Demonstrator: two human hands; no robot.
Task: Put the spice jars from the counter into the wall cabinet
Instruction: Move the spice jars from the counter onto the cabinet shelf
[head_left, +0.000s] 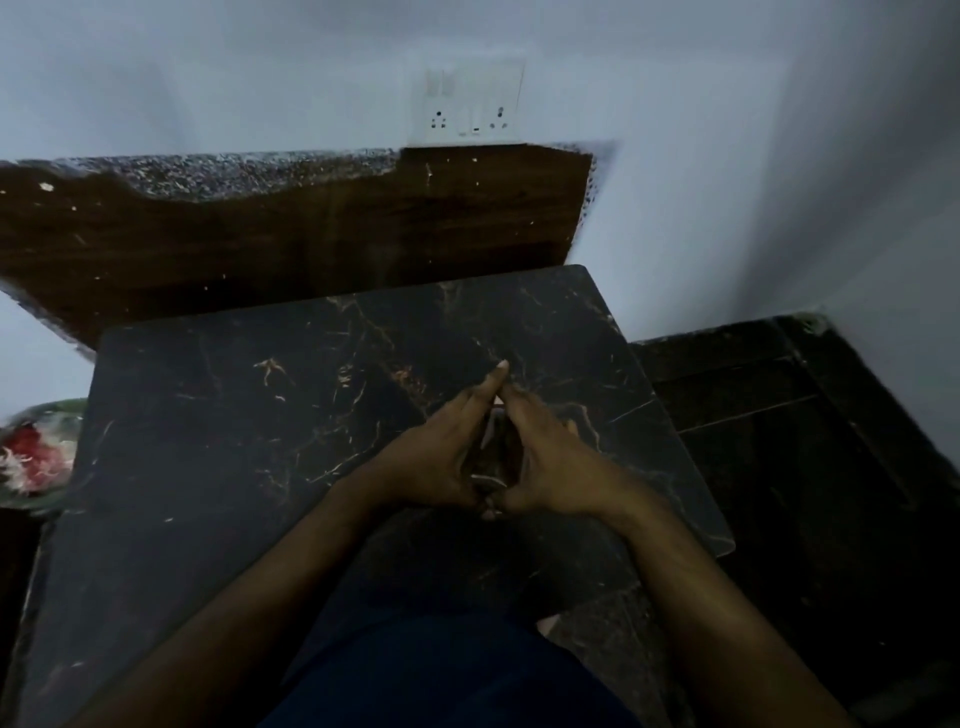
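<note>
Item one: your left hand (436, 457) and right hand (550, 457), brought together over the dark marbled counter (234, 426). The fingers of both lean inward and meet at the tips, forming a tent; the thumbs touch at the near end. Something small and dark sits between the palms, but it is too dim and hidden to tell what it is, or whether the fingers are clamped on it.

Item two: the counter slab, black with pale and rust veins. Its far edge runs straight, with a rounded far-right corner; its right edge slants toward you and ends in a rounded near corner just right of your right forearm. The surface left of your hands lies bare all the way to the left edge.

Item three: spice jars. None can be made out on the counter.

Item four: a brown wood-grain panel (311, 234) just beyond the counter's far edge, topped by a speckled stone strip (234, 174).

Item five: a white switch and socket plate (467, 104) on the pale wall above the panel.

Item six: dark floor tiles (779, 441) to the right, below counter level.

Item seven: a blurred red and white object (31, 457) at the left edge, beside the counter.
</note>
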